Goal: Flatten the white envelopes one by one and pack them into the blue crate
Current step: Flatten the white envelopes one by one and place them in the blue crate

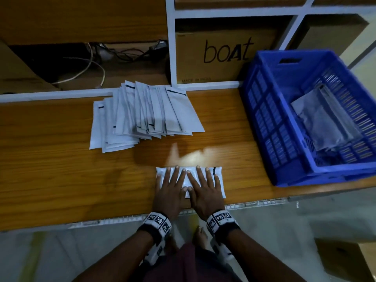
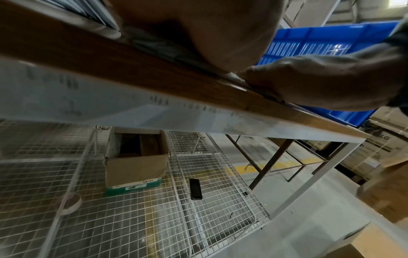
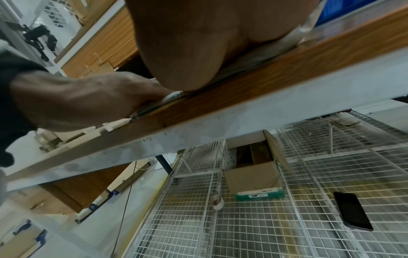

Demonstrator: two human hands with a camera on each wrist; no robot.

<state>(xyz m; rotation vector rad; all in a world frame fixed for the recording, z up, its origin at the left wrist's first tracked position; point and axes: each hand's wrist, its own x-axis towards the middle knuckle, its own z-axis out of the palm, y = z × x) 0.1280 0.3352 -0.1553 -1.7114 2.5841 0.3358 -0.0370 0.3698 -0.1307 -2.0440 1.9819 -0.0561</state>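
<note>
One white envelope [image 1: 219, 180] lies near the front edge of the wooden table [image 1: 61, 169]. My left hand [image 1: 169, 186] and my right hand [image 1: 205, 186] press flat on it side by side, fingers straight and spread, thumbs meeting in the middle. A fanned pile of white envelopes [image 1: 142, 117] sits behind, toward the back of the table. The blue crate [image 1: 284, 123] stands at the right with an envelope [image 1: 323, 119] lying inside. In the wrist views my left palm [image 2: 198, 26] and my right palm [image 3: 194, 43] rest on the table edge, and the fingers are hidden.
A cardboard box [image 1: 221, 55] printed "boat" stands in the white shelf frame behind the table. Loose cables [image 1: 97, 60] lie in the recess at back left. Under the table sit a wire mesh rack [image 3: 264, 218], an open carton [image 2: 137, 164] and a black phone [image 2: 195, 189].
</note>
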